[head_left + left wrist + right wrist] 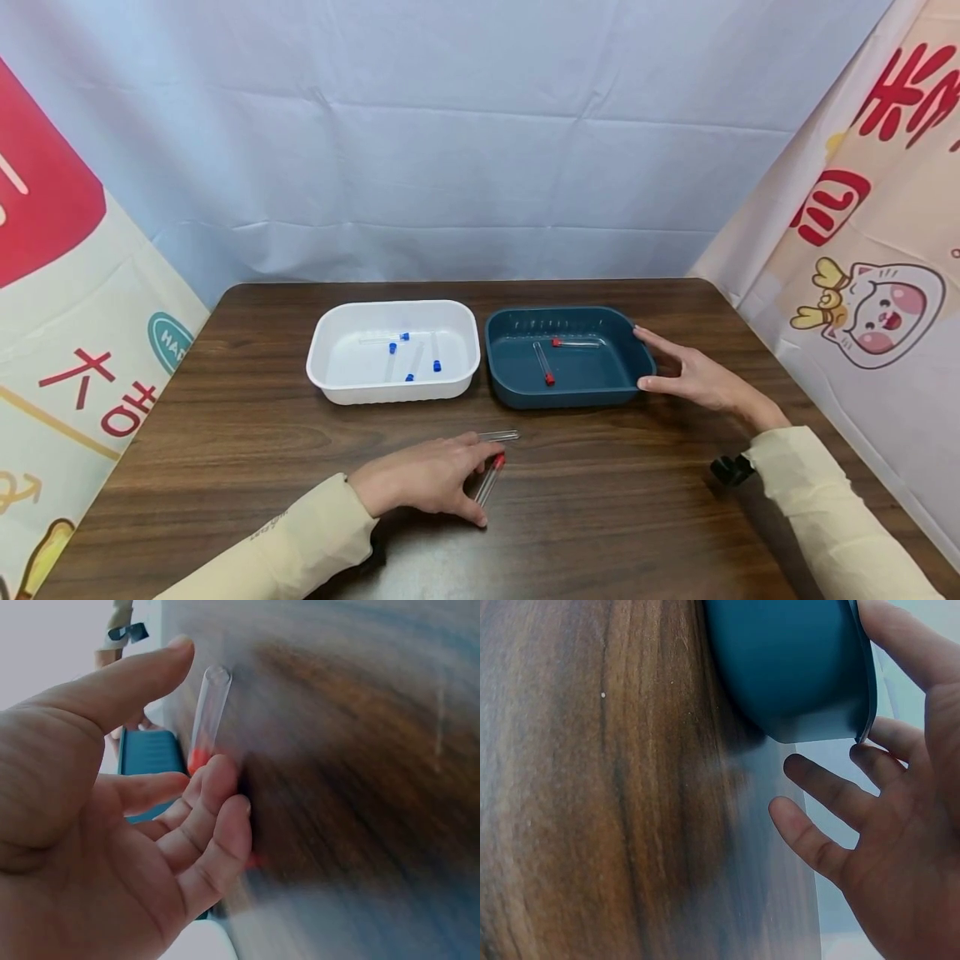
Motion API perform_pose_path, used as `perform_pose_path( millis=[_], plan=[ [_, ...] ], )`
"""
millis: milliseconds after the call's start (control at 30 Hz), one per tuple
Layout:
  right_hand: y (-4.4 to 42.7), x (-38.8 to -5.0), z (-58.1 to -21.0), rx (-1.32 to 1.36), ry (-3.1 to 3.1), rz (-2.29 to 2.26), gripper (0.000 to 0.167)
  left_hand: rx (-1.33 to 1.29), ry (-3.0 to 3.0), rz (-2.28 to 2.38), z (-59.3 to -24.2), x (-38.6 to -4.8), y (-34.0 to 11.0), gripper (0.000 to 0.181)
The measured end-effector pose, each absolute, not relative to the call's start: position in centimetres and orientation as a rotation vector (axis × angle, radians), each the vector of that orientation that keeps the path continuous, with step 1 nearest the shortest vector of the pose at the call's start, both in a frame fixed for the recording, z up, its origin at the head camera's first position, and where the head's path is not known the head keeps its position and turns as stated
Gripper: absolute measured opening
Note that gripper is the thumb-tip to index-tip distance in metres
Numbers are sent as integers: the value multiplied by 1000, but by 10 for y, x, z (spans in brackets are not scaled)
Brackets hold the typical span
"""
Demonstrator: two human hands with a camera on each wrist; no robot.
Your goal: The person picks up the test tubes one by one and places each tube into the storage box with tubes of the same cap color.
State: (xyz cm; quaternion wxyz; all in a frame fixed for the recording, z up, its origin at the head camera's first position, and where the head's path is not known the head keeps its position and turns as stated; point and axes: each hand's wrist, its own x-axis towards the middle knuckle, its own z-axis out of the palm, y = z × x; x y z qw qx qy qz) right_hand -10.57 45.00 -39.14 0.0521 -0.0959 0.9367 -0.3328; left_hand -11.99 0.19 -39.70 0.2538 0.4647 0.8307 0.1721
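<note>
My left hand is over the table, thumb and fingers spread about a clear test tube with a red cap. In the left wrist view its fingertips are close to the red cap, and the thumb stands apart from the glass. Another clear tube lies just beyond this hand, its near end hidden. My right hand rests with fairly straight thumb and forefinger at the right side of the dark blue tray. Two red-capped tubes lie inside that tray.
Left of the blue tray stands a white tray holding several blue-capped tubes. Both trays sit near the back of the brown wooden table. A pale curtain hangs behind, with printed sheets at both sides.
</note>
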Motion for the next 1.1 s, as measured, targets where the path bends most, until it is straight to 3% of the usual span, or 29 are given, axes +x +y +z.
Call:
perform_pose_path(
  millis=[533,1100],
  plan=[
    [451,-105,-393,-278,2854,-1001,84,1285,2262,376,-397,-120,3,95],
    [451,-106,-393,-292,2859,-995,84,1335,2292,340,-400,-119,4,92]
  ],
)
